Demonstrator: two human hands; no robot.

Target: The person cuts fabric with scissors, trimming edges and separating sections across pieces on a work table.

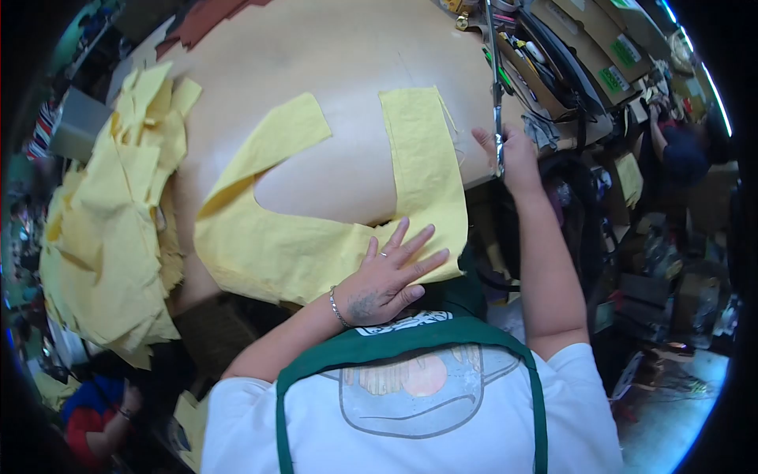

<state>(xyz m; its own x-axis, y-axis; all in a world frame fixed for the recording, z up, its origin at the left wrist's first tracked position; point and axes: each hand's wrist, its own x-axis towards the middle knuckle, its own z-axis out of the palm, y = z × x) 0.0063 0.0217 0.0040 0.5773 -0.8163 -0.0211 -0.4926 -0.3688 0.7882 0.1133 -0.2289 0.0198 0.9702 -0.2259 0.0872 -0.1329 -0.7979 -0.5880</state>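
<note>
My left hand [388,278] lies flat with spread fingers on a cut piece of yellow fabric [292,245]. This piece has a curved, U-like shape, with two arms reaching across the table; its near edge hangs at the table's front. My right hand [517,158] is past the table's right edge, thumb stretched to the left. A thin metal rod [497,95] crosses in front of that hand, and most of its fingers are hidden. Whether it grips the rod I cannot make out.
A heap of yellow fabric pieces [118,213] covers the left side of the pale table [355,47]. Reddish-brown material [205,28] lies at the far left. Boxes with pens and tools [537,71] stand at the far right. Other people are at the lower left and right.
</note>
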